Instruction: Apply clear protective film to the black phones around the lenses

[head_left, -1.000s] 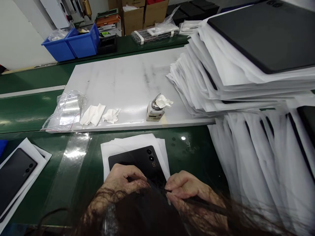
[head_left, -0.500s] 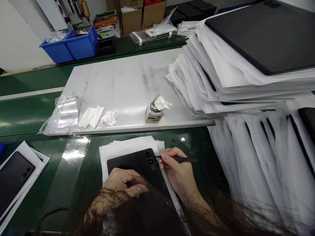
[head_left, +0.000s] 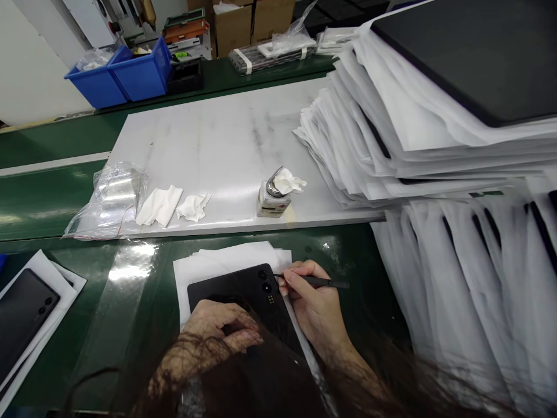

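A black tablet (head_left: 230,283) lies back side up on white sheets (head_left: 235,252) in front of me. Two camera lenses and small gold contacts sit near its top right corner. My right hand (head_left: 315,302) is closed round slim black tweezers (head_left: 325,282), whose thin tip reaches the tablet's edge beside the lenses. My left hand (head_left: 217,325) rests over the tablet's left part, thumb and fingers pressed together; what they hold, if anything, is hidden. Dark hair covers the tablet's lower part and both forearms in places.
Beyond the tablet is a grey-white board (head_left: 209,139) with a small dispenser bottle (head_left: 272,200), crumpled wipes (head_left: 160,206) and a plastic bag (head_left: 115,194). Tall stacks of tablets between white sheets (head_left: 348,133) rise at right. Another tablet (head_left: 26,319) lies left. Blue bins (head_left: 139,75) stand behind.
The view has shifted slightly. Both hands keep nearly the same pose, and the tweezers' tip stays at the tablet's edge near the lenses.
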`<control>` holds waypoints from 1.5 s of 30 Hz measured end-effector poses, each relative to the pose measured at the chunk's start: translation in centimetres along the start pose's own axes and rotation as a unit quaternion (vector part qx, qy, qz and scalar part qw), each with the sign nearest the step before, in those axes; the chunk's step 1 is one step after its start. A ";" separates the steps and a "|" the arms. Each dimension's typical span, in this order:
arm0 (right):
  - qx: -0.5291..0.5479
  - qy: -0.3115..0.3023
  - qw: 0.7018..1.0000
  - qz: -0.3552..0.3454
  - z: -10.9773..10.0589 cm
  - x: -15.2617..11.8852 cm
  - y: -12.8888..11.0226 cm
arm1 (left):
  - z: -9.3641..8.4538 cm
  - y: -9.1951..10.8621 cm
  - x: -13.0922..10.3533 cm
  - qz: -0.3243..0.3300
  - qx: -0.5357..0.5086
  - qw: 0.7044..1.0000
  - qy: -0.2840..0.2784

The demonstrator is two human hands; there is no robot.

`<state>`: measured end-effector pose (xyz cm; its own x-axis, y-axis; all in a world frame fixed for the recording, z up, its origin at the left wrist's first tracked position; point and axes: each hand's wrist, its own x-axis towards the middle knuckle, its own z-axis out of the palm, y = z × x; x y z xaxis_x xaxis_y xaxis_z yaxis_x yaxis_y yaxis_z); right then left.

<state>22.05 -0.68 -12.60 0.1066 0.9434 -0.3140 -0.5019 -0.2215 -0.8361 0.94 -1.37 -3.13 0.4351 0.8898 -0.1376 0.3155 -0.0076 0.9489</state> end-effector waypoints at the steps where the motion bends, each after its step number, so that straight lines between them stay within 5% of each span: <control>1: -0.002 -0.003 1.000 0.000 -0.1 0.0 0.1 | 0.0 0.0 0.0 -0.002 0.000 1.000 0.001; 25: 0.002 -0.006 1.000 -0.003 -0.2 0.1 0.0 | 0.0 0.4 0.0 -0.029 -0.011 1.000 -0.002; 29: -0.002 0.002 0.999 -0.048 -0.3 -0.3 -0.5 | -0.1 0.2 -0.1 -0.025 -0.013 1.000 0.005; 37: -0.168 -0.183 0.958 -0.146 -2.6 -4.3 -5.1 | -0.1 0.1 0.0 -0.017 -0.017 1.000 0.014; 45: -0.248 -0.198 0.931 -0.181 -2.9 -5.2 -5.1 | 0.0 -0.3 -0.2 -0.038 -0.025 0.999 0.012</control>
<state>26.50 -5.18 -7.99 -0.1811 0.9738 0.1378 -0.0267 0.1352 -0.9905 0.76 -1.51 -3.35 0.3902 0.8980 -0.2032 0.3042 0.0826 0.9490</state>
